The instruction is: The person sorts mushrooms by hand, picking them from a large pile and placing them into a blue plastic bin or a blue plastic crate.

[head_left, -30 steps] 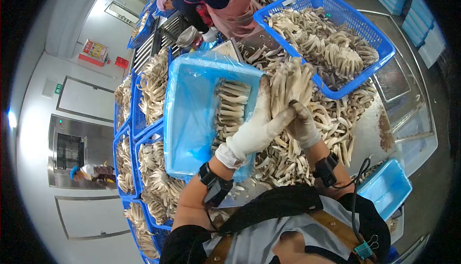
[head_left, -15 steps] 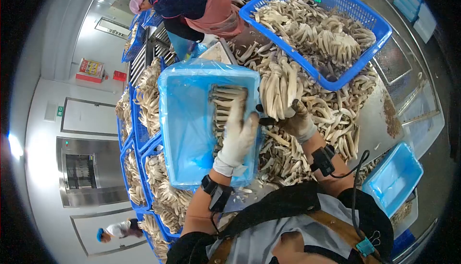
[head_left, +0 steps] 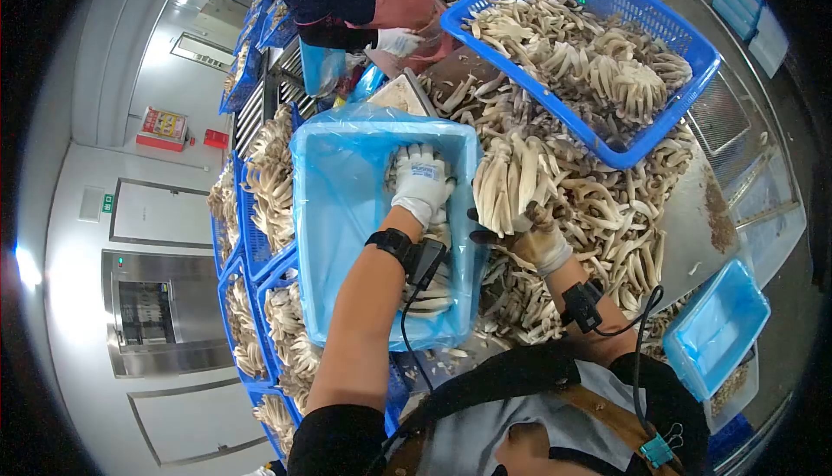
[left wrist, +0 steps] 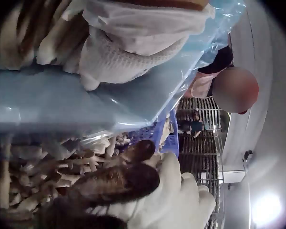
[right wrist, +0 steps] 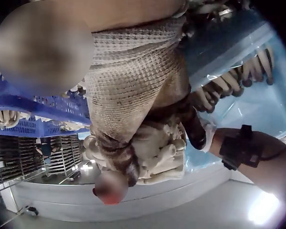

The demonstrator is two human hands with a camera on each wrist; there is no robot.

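Observation:
My left hand [head_left: 422, 183], in a white glove, lies inside a light-blue tub [head_left: 325, 242] lined with clear plastic. Its fingers stretch over the far end of a row of long pale mushrooms [head_left: 429, 303] along the tub's right side. The left wrist view has that gloved hand [left wrist: 128, 52] against the mushroom stems [left wrist: 19, 38]. Right of the tub, my right hand [head_left: 542, 244] grips a bunch of long mushrooms [head_left: 513, 183] near its lower end. Dark-stained glove fingers [right wrist: 121, 160] curl round the bunch [right wrist: 157, 150] in the right wrist view.
Loose mushrooms [head_left: 620, 216] are heaped on the metal table [head_left: 685, 242]. A blue basket [head_left: 581, 112] of mushrooms stands at the back right, a smaller blue tub [head_left: 719, 329] at the lower right. Filled baskets [head_left: 247, 242] line the left. A person [head_left: 373, 0] works opposite.
My left hand has left the bunch and moved left and forward into the tub, onto the row of mushrooms. The right hand keeps hold of the bunch, now lower beside the tub.

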